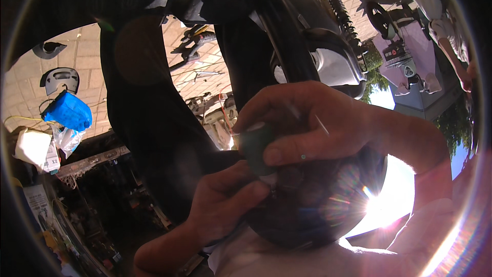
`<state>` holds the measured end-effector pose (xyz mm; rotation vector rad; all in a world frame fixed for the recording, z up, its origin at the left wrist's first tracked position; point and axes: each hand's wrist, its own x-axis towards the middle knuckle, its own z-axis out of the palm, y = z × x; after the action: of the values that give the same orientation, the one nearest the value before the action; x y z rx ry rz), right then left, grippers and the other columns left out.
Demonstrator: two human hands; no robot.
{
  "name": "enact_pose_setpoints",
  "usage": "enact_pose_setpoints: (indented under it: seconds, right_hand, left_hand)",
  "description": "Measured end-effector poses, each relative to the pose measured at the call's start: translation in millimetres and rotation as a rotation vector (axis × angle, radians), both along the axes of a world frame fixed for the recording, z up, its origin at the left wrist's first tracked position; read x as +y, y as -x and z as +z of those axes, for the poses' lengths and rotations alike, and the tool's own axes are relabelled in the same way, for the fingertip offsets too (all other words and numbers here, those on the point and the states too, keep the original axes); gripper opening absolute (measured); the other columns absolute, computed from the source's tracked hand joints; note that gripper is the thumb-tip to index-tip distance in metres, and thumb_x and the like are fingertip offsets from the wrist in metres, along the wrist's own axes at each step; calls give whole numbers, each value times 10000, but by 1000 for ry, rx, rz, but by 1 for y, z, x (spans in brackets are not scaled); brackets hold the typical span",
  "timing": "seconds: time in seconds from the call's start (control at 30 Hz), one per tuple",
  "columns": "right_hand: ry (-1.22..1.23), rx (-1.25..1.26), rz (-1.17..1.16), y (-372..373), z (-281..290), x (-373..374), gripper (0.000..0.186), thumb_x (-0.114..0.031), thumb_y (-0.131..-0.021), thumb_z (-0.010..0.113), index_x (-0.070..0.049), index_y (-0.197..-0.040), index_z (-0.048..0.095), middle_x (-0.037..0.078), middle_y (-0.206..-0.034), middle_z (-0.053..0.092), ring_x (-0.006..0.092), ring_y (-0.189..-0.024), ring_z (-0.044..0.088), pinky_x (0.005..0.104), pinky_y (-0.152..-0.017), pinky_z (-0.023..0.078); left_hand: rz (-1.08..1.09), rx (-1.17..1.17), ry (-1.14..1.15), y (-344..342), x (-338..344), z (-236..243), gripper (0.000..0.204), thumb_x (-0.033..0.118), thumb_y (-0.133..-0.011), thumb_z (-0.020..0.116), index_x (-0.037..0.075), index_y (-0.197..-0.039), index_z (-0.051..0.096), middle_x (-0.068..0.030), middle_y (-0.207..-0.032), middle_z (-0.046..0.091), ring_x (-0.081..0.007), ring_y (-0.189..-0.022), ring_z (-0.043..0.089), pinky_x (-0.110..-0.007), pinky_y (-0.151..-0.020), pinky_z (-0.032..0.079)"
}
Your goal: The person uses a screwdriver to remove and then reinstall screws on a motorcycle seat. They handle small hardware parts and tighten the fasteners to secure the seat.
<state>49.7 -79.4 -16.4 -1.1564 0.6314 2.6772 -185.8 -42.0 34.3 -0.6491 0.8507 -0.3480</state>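
Note:
My right hand (318,123) is closed round a small dark green, rounded object (254,149), with the thumb on its near side and a pale end showing at the top. Just below and to the left, my left hand (225,195) has its thumb and fingers pinched together against the lower end of that object. A small light bit (268,178) shows there, too dim to name. Both hands are in front of a large dark rounded surface (312,210). Deep shade and glare hide the fine detail.
A thick black tube (287,36) and a white-and-black panel (335,66) stand close above my hands, with a coil spring (341,15) beyond. On paving at left lie a blue plastic bag (70,111) and a white container (33,146). Sun glares at lower right.

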Motion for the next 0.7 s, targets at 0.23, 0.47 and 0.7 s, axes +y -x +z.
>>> enact_pose_setpoints:
  seconds: [0.23,0.47,0.7]
  right_hand:
    - [11,27,-57,-2,-1,-2,461,-83,-875,709,22,-1277,508,137,-1170,638,188,-1109,602,330,-946,489]
    - [-53,48,-60,-2,-4,-3,466,-81,-881,705,21,-1287,498,127,-1145,637,176,-1085,603,319,-918,496]
    - [-61,38,-73,0,-2,1,458,-88,-884,701,21,-1281,501,134,-1160,638,184,-1103,599,326,-930,493]
  left_hand:
    - [34,-34,-6,-1,2,-3,389,169,-997,549,6,-1349,522,-87,-1256,616,-166,-1188,563,-331,-1033,440]
    - [36,-20,44,-2,5,-4,405,167,-998,543,-5,-1362,499,-109,-1271,608,-196,-1220,550,-359,-1063,423]
    - [52,-18,-30,3,0,1,358,129,-993,547,17,-1333,540,-101,-1247,627,-183,-1208,552,-344,-1048,431]
